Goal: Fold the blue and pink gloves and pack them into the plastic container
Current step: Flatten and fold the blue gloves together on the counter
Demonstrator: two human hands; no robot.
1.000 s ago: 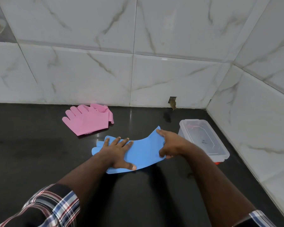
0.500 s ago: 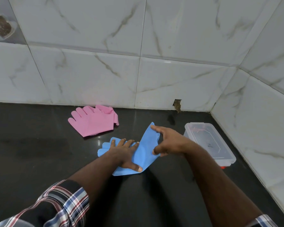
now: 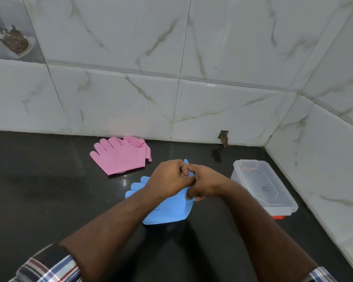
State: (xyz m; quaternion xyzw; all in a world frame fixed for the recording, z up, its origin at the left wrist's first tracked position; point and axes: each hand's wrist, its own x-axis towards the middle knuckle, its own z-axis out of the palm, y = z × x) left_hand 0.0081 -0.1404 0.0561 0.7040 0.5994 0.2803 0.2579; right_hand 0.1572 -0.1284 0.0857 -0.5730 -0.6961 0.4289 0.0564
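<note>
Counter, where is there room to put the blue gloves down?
Bare counter lies left of the pink gloves, and between the wall hole and plastic container. It is crowded mid-counter, where both hands hold the blue gloves.

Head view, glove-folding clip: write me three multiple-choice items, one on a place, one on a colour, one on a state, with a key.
1. Where do the pink gloves lie?
A. inside the container
B. on the dark counter near the back wall
C. under the person's arms

2. What colour is the glove held in both hands?
A. blue
B. green
C. white

3. How is the plastic container?
A. lid on
B. tipped on its side
C. stacked on the gloves

Key: B, they lie flat by the tiles; A, the left hand and right hand pinch the blue glove; A, the clear lid covers it.
</note>
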